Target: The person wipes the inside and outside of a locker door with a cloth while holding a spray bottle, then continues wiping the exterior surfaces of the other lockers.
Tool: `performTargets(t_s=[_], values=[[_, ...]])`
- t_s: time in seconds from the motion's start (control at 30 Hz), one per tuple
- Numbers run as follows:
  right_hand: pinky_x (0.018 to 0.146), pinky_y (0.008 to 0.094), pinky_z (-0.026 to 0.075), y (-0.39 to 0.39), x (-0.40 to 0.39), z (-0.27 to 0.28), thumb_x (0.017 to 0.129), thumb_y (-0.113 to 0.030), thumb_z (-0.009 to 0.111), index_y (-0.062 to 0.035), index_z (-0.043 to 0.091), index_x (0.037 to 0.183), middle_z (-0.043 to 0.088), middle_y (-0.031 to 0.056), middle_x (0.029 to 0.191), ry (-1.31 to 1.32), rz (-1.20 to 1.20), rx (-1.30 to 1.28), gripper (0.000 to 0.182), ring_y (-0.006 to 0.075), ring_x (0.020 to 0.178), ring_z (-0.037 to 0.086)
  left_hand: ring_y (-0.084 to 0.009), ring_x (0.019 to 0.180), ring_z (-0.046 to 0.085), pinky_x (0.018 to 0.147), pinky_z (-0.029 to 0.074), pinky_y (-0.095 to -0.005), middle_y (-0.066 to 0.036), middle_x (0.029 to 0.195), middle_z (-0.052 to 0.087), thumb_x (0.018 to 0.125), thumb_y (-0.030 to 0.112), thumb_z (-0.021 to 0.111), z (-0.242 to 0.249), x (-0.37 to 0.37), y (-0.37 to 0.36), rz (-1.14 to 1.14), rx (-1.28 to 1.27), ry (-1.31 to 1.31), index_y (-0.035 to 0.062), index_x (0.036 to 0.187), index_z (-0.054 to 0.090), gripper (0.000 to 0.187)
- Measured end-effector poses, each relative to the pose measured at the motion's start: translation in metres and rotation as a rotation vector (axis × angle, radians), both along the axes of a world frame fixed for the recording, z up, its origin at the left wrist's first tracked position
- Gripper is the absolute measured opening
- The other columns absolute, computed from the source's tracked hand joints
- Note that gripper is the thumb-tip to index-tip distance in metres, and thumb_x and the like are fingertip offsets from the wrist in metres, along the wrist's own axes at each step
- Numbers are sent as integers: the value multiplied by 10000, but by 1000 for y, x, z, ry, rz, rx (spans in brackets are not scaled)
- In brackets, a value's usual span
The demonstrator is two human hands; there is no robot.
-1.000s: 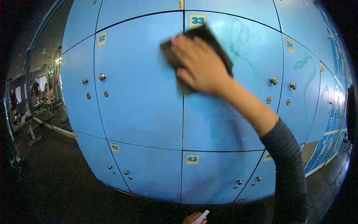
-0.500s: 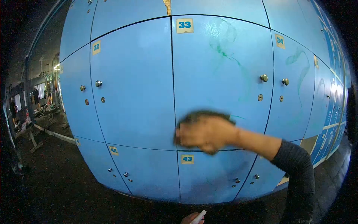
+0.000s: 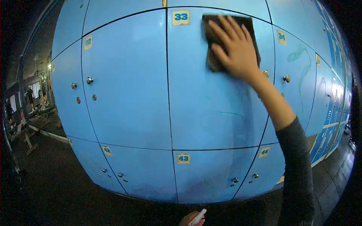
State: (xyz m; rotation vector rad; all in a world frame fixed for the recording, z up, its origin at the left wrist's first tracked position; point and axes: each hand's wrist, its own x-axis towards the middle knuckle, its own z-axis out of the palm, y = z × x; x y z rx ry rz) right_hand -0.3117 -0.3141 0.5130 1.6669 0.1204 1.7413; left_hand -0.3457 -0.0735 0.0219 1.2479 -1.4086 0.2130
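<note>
My right hand (image 3: 237,52) holds a dark cloth (image 3: 211,32) against the upper part of blue locker door 33 (image 3: 196,101). Its fingers are spread over the cloth, pressing it flat. Below the cloth, a thin green streak (image 3: 232,113) runs across the door. The round knob (image 3: 266,73) of this door is partly hidden by my wrist. At the bottom edge, my left hand (image 3: 187,219) is closed around a narrow white object (image 3: 197,217), of which only the upper end shows.
Locker door 34 (image 3: 292,90) on the right bears a green smear (image 3: 301,56). Door 32 (image 3: 128,83) is on the left, door 43 (image 3: 207,180) below. Metal knobs stick out from the doors. Dark floor (image 3: 68,180) lies below, and gym equipment (image 3: 30,139) stands at the far left.
My right hand has swept the cloth from the bottom left of door 33 up to its top right. Green marks seen around there before are now covered or gone. My left hand stays low.
</note>
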Motion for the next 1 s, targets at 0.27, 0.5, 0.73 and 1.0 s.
performTargets(t_s=[0.27, 0.5, 0.73, 1.0], values=[[1043, 482, 254, 16, -33, -204, 688, -387, 627, -245, 396, 1349, 278, 27, 1482, 844, -113, -76, 714, 215, 1351, 280, -278, 591, 537, 501, 435, -385, -128, 763, 533, 856, 150, 570, -22, 1, 5, -7, 116, 96, -9, 1234, 498, 416], [1058, 363, 277, -21, -41, -256, 782, -374, 530, -215, 249, 1429, 193, -22, 1513, 1044, -130, -420, 723, 172, 1368, 241, -283, 588, 556, 521, 455, -395, -128, 776, 542, 846, 181, 580, -20, -1, 4, 171, 206, -33, 31, 1140, 554, 331], [1066, 468, 255, -6, -35, -83, 800, -311, 559, -128, 374, 1371, 329, 91, 1443, 213, -55, 136, 627, 298, 1332, 289, -256, 590, 567, 547, 469, -380, -104, 731, 548, 814, 111, 624, -7, -12, 5, -47, 312, 606, 46, 951, 571, 161], [1077, 459, 218, -54, -35, 59, 929, -307, 373, 24, 347, 1344, 320, 223, 1405, -325, -99, 288, 532, 363, 1305, 297, -189, 499, 526, 495, 451, -344, -84, 728, 546, 825, 49, 595, 3, -5, 1, 107, 89, 15, 13, 1120, 557, 300]])
